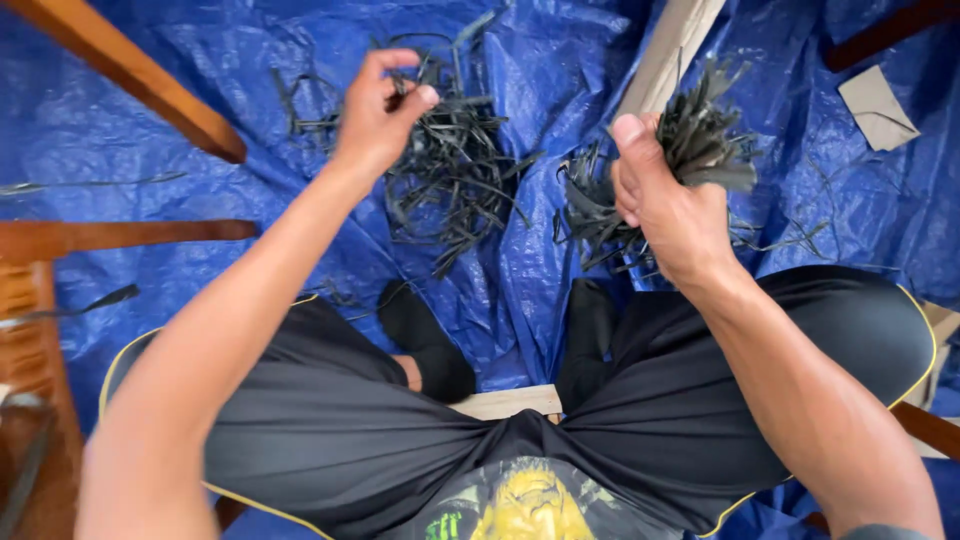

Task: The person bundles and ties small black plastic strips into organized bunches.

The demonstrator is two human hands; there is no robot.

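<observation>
crinkled blue plastic tarpaulin [560, 80] covers the floor beneath a seated person in dark shorts with yellow piping [330, 430] and black socks [430, 345]. left hand [378, 118] is raised over a loose heap of dark flat strips [455, 175], thumb and forefinger pinched shut on a single thin dark strip [405, 95] drawn from that heap. right hand [665, 205] is fisted tight around a gathered bundle of dark flat strips [705, 140], whose cut ends fan upward past the thumb while the lower ends splay onto the tarpaulin.

to do this step well, judging from the pose: pick one strip at a time, lift it clear of the tangle before bringing it across, and lay it parallel with the bundle so the ends stay level; the fist should loosen only enough to admit the new strip.

a pale wooden batten [668, 50] lies diagonally behind the bundle. reddish-brown wooden furniture rails [140, 70] cross the upper left. no labels or signs are visible; a small folded tan cardboard scrap [878, 105], roughly pentagonal, lies at upper right, with no marking that can be made out.
</observation>
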